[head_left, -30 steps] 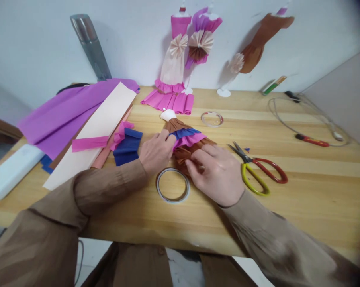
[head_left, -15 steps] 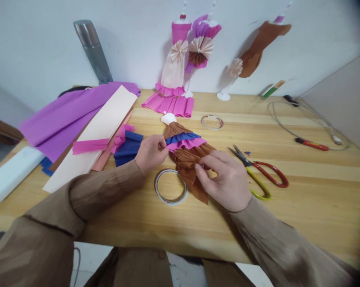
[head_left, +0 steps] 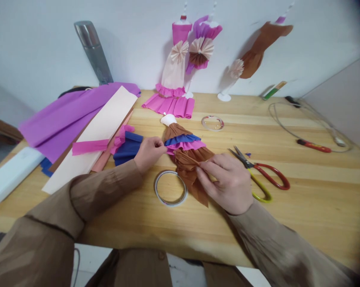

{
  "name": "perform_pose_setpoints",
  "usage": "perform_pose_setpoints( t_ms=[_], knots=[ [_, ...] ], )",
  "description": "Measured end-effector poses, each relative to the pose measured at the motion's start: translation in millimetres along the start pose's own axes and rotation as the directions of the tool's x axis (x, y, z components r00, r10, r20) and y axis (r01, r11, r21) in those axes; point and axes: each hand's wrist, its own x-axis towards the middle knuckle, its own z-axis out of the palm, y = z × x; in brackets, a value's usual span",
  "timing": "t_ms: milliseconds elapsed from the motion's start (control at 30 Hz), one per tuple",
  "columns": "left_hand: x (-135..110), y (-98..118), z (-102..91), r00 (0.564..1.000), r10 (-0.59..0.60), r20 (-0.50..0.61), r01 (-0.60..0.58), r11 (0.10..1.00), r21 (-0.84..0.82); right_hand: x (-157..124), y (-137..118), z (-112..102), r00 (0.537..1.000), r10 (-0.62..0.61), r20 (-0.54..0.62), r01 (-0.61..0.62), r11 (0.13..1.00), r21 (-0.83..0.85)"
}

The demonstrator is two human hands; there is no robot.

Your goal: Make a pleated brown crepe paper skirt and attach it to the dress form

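Observation:
A small paper dress [head_left: 184,149] with brown, blue and pink ruffled layers lies on the wooden table [head_left: 302,199] in front of me. My left hand [head_left: 148,153] pinches the pink and blue ruffle at the dress's left side. My right hand [head_left: 227,181] is closed on the brown pleated skirt of the dress, pulled down toward me. A ring of double-sided tape [head_left: 171,187] lies flat between my hands, just left of the brown skirt.
Red and yellow scissors [head_left: 260,175] lie right of my right hand. Purple, cream, pink and blue paper sheets [head_left: 87,119] cover the left. Finished paper dresses [head_left: 180,59] stand at the back wall. A clear tape ring [head_left: 212,122], a cable [head_left: 305,119] and a steel flask [head_left: 94,52] are behind.
My right hand drew the brown skirt out and down toward me. My left hand shifted from lying over the ruffles to pinching their left edge.

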Motion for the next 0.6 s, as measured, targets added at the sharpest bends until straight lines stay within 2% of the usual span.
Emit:
perform_pose_setpoints(
  t_ms=[200, 333, 467, 600],
  knots=[
    [0, 4, 2.0, 0.992, -0.128, 0.011, 0.128, 0.984, -0.125, 0, 0, 0, 1.0, -0.001, 0.002, 0.001, 1.0, -0.01],
    [-5, 11, 2.5, 0.986, -0.162, 0.028, 0.164, 0.975, -0.147, 0, 1, 0, 1.0, 0.027, -0.014, -0.026, 0.999, 0.024],
    [-12, 17, 4.2, 0.97, -0.215, 0.114, 0.229, 0.966, -0.119, 1, 2, 0, 0.996, 0.087, -0.022, -0.084, 0.99, 0.115],
    [-13, 19, 6.3, 0.92, -0.32, 0.224, 0.348, 0.933, -0.096, 2, 1, -1, 0.984, 0.177, -0.015, -0.168, 0.953, 0.254]
  ],
)
